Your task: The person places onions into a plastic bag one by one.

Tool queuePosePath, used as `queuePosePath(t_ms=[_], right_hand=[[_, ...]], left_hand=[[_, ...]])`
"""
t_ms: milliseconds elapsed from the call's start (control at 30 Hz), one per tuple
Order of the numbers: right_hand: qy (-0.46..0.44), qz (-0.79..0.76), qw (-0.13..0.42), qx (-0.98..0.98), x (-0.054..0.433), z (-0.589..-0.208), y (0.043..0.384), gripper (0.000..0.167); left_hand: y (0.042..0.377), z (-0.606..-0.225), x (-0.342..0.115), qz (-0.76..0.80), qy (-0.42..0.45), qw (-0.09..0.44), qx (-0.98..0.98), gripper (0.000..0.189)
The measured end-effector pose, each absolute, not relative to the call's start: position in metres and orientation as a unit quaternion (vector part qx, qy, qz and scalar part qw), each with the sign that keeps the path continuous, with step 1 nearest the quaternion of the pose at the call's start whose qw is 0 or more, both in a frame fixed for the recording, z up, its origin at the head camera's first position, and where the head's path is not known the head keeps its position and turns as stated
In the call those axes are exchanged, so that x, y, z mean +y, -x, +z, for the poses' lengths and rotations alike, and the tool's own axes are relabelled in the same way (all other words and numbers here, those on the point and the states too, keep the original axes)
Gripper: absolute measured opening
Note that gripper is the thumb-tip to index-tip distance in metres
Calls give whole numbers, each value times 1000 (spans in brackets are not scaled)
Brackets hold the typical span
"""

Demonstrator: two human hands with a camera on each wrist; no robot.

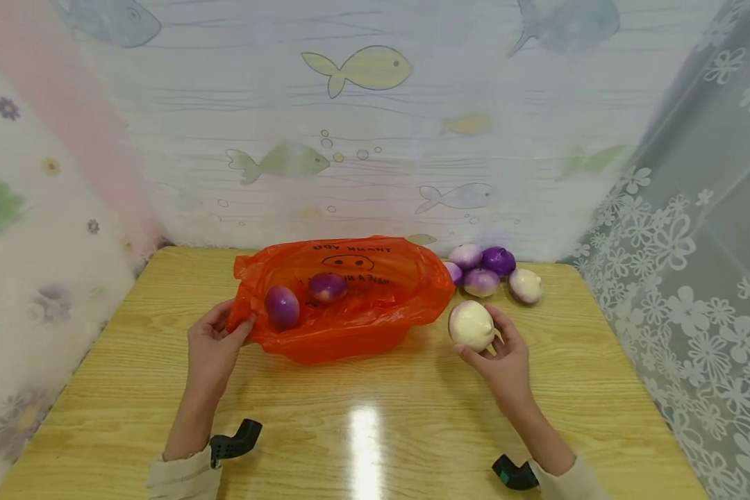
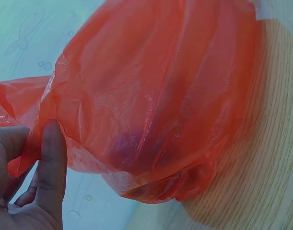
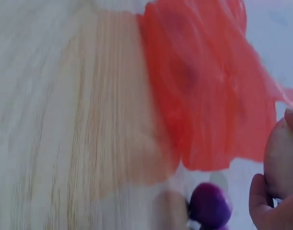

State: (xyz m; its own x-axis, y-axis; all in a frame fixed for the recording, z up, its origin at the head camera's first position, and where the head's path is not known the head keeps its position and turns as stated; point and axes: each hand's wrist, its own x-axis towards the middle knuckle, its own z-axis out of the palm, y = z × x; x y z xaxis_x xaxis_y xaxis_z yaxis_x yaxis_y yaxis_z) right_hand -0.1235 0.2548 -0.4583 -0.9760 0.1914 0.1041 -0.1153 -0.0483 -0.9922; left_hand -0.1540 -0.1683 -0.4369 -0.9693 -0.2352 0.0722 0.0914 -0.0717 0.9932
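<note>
A red plastic bag (image 1: 350, 344) with black print lies on the table, its mouth spread open. Two purple turnips (image 1: 282, 307) show inside, in its left half. My left hand (image 1: 215, 347) pinches the left edge of the bag's rim between thumb and fingers; the left wrist view shows this hand (image 2: 36, 177) on the thin red plastic. Just off the bag's right end, my right hand (image 1: 503, 357) holds a white turnip (image 1: 471, 326) with purple at its edge, above the table. In the right wrist view the held turnip (image 3: 283, 158) is partly cut off by the frame.
Several purple-and-white turnips (image 1: 482, 282) sit close together behind the held one, at the table's back right. The wooden table (image 1: 300, 423) meets a wall with a fish-patterned covering (image 1: 275, 208) at the back. A grey floral curtain (image 1: 694, 278) hangs along the right.
</note>
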Motion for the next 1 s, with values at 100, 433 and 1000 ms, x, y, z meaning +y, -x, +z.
queuePosePath(t_ms=[100,433,1000], right_hand=[[-3,733,107,-671,245,-452,120,85],[-71,730,116,-669,223,-433,121,86],[-153,731,142,-650,196,-413,125,91]], left_hand=[[154,-437,-169,-729,-52,109,-674,32],[155,-439,-171,-725,-53,105,-679,31],[154,-438,-171,-728,-49,99,-677,34]])
